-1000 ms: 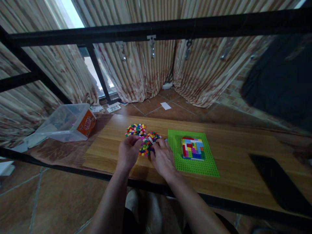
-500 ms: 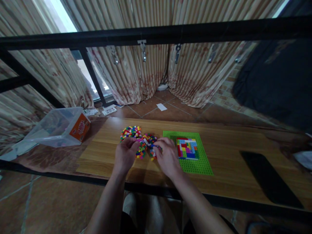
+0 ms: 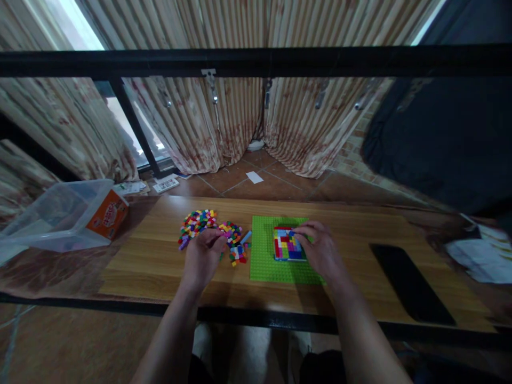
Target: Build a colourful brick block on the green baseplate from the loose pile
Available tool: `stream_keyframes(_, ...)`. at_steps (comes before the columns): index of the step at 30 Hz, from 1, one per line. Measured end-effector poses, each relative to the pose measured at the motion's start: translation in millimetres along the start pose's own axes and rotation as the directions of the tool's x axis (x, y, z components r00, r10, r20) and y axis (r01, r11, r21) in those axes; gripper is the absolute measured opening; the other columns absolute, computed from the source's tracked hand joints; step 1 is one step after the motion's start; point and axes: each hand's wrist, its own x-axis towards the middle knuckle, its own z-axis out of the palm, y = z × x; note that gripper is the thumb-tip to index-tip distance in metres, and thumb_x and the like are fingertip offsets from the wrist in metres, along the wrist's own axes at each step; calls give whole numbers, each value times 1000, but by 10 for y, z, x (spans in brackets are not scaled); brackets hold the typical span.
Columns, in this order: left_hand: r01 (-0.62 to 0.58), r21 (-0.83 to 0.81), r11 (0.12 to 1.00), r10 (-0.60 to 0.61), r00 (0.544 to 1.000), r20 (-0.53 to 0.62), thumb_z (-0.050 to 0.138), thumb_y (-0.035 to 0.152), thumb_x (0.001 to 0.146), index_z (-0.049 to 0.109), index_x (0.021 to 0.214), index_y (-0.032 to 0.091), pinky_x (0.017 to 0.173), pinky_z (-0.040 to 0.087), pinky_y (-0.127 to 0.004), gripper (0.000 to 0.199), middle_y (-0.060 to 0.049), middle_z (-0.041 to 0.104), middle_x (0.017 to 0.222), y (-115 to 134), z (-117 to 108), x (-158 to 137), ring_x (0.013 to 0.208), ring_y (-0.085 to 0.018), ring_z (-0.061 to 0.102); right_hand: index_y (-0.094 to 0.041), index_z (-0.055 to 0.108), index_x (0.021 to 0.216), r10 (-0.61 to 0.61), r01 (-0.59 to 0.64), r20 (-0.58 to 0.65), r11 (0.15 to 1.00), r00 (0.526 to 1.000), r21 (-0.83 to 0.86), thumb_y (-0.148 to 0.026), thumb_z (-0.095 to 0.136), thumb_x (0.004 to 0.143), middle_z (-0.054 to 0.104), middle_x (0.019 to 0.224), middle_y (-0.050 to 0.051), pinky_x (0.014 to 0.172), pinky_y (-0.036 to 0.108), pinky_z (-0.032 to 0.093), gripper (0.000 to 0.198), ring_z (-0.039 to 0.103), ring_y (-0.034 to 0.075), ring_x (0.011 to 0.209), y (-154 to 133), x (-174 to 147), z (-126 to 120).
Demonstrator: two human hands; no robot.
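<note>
My right hand (image 3: pixel 320 248) is over the green baseplate (image 3: pixel 262 266), with thumb and finger pinched on a small blue toy brick (image 3: pixel 292 233). Right under it, a block of fitted multicoloured bricks (image 3: pixel 285 246) sits on the baseplate, its right side partly covered by my fingers. My left hand (image 3: pixel 204 256) hovers at the loose brick pile (image 3: pixel 196 224), thumb and forefinger closed on a pink brick (image 3: pixel 224 233). More loose bricks (image 3: pixel 239 255) lie between that hand and the baseplate, near a light blue long brick (image 3: pixel 245 237).
On the wooden tabletop (image 3: pixel 152 256), a black flat slab (image 3: pixel 412 282) lies to the right. A clear plastic bin (image 3: pixel 60 213) with an orange label stands at the left. White papers or bags (image 3: pixel 480 250) are at the far right. A black metal bar (image 3: pixel 240 61) crosses above the table.
My right hand has gone from the loose bricks rightward to the brick block on the baseplate, carrying a blue brick. My left hand stays by the pile. The view has shifted right.
</note>
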Motion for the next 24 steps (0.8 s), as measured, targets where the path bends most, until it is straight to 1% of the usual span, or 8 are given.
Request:
stream_keyframes(4,-26,22,999,25,999,31,72,35,68,68,76,17,65,49,-25,20,-2,70,71,-25,53,0,68,-17,64,-25,76,86,5,-5,20,1000,1000,-7,-28,57,85,62,99,7,90,43,47,20,57,24,98,-29,28,43)
stream_keyframes(8,-59,3,998,59,997,56,73,35,68,68,76,18,66,49,-25,20,-2,71,73,-35,83,-6,70,-17,65,-24,76,85,6,-4,48,999,999,-35,-26,56,85,62,97,7,90,42,47,21,57,23,96,-56,55,34)
stream_keyframes(13,-68,23,997,66,996,65,72,34,69,67,75,17,63,48,-25,18,-1,69,69,-38,87,2,66,-16,62,-22,76,84,-20,29,89,995,996,-98,-21,53,86,62,96,8,87,40,48,23,57,23,94,-111,74,7)
stream_keyframes(18,-45,-5,999,46,996,76,72,36,68,68,78,17,63,47,-25,22,-2,70,71,-46,82,-1,68,-17,63,-23,75,80,-13,30,124,990,992,-136,-16,49,87,64,90,6,84,36,47,27,57,20,87,-133,98,32)
stream_keyframes(24,-75,57,996,70,994,81,71,35,69,68,76,18,63,46,-24,18,-3,69,71,5,66,-29,73,-18,64,-22,73,77,-31,54,139,985,990,-165,-17,47,88,64,87,6,81,34,47,29,57,19,83,-130,119,54)
